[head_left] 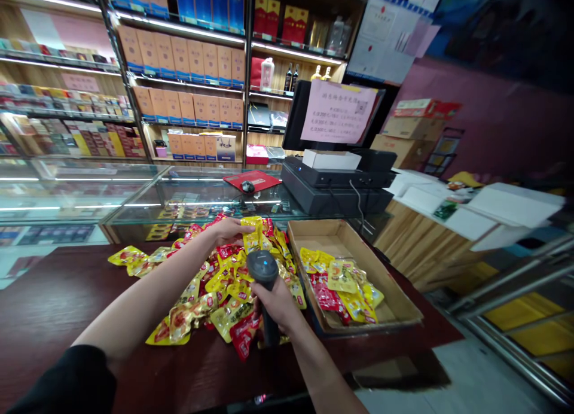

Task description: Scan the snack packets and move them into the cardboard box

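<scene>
My right hand (278, 303) is wrapped round the handle of a black barcode scanner (262, 269), its head tipped away from me with a small blue light on top. Just beyond it, my left hand (229, 231) pinches a yellow snack packet (252, 233) above the heap. That heap of yellow and red snack packets (224, 276) spreads over the dark red table (112, 318). To the right stands an open cardboard box (399, 294), with several similar packets (343, 276) lying in it.
Behind the heap is a glass counter (147, 192) with a mouse (247, 186) on a red mat. A monitor (332, 115) bearing a paper notice stands on dark equipment (336, 189). Shelves of boxed goods (188, 58) line the back; white boxes (515, 201) sit at right.
</scene>
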Tool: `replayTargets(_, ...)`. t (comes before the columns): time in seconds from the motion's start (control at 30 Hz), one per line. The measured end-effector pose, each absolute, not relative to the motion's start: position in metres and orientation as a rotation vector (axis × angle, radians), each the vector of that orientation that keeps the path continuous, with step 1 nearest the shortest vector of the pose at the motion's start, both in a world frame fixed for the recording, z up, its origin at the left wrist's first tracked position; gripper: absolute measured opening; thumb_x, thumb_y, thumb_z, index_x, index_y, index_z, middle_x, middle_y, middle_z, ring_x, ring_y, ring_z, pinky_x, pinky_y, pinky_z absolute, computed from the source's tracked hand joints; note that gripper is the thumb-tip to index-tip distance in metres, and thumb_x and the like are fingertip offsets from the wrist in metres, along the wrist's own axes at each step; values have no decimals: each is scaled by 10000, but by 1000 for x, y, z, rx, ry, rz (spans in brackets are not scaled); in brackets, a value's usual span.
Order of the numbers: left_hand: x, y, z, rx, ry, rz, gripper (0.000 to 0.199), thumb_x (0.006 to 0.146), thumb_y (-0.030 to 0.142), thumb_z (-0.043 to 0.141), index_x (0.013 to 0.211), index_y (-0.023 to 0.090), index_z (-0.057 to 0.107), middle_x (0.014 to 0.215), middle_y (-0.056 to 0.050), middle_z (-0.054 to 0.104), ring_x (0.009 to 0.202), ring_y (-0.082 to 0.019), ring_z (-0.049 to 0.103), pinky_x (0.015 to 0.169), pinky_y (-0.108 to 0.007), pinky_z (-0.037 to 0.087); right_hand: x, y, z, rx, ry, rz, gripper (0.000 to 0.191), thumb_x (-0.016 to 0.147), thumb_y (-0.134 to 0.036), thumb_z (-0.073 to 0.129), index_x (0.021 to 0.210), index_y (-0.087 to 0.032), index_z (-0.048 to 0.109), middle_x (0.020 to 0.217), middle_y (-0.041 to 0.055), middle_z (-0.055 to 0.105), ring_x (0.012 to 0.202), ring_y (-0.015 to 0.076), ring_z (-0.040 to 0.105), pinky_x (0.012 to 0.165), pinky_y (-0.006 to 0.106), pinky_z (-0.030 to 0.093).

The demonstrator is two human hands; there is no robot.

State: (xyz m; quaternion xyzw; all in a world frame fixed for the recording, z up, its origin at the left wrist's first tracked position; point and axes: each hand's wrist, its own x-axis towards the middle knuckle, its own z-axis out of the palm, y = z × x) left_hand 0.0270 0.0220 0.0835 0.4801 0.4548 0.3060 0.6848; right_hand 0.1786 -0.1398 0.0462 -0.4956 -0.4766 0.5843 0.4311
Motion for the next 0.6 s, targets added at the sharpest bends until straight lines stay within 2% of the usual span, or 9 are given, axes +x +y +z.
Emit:
replayTargets(0.17,21,25,81,1104,1030,678,380,415,243,870,707,135,650,711,-34,686,654,-154,644,630,-273,542,182,-132,35,-1301,-1241,1434,202,687,-359,608,595,-200,524,380,-29,500,321,129,452,359,264,402)
replayTargets(0.6,22,22,84,1169,1116,699,447,380,323,871,736,139,673,720,-39,680,657,-157,627,577,-255,508,183,-131,31,-1302,-1272,1409,198,686,-365,600,589,-205,536,399,-15,507,337,139,457,377,284,401)
